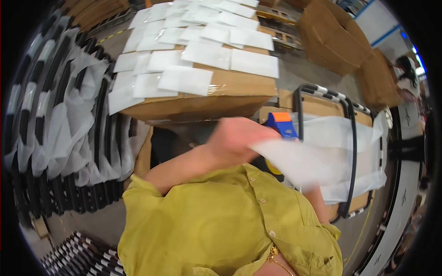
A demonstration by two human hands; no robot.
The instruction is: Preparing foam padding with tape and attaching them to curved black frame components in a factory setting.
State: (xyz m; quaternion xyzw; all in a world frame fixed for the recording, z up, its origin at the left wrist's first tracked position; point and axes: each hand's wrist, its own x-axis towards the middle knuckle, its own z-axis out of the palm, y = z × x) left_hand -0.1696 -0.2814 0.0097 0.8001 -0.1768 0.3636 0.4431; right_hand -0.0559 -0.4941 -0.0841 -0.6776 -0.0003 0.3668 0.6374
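My left hand [241, 138], blurred by motion, is closed on the corner of a white foam sheet [308, 165] in front of my chest. The sheet slants down to the right, also smeared. Of my right arm [317, 204] only the forearm shows, rising behind the sheet's lower end; the right hand is hidden. Just beyond my left hand is a blue tape dispenser [286, 129] with an orange top. Whether anything holds it is hidden. Part of something round and yellow [272, 168] shows below the sheet's edge.
Ahead stands a cardboard box [202, 108] covered with overlapping white foam sheets [207, 55]. Black tubular frames [50, 92] with translucent wrap stand in rows at left. At right, another black frame [353, 152] lies over wrapped cardboard. Large cartons [334, 39] and a person [407, 78] are beyond.
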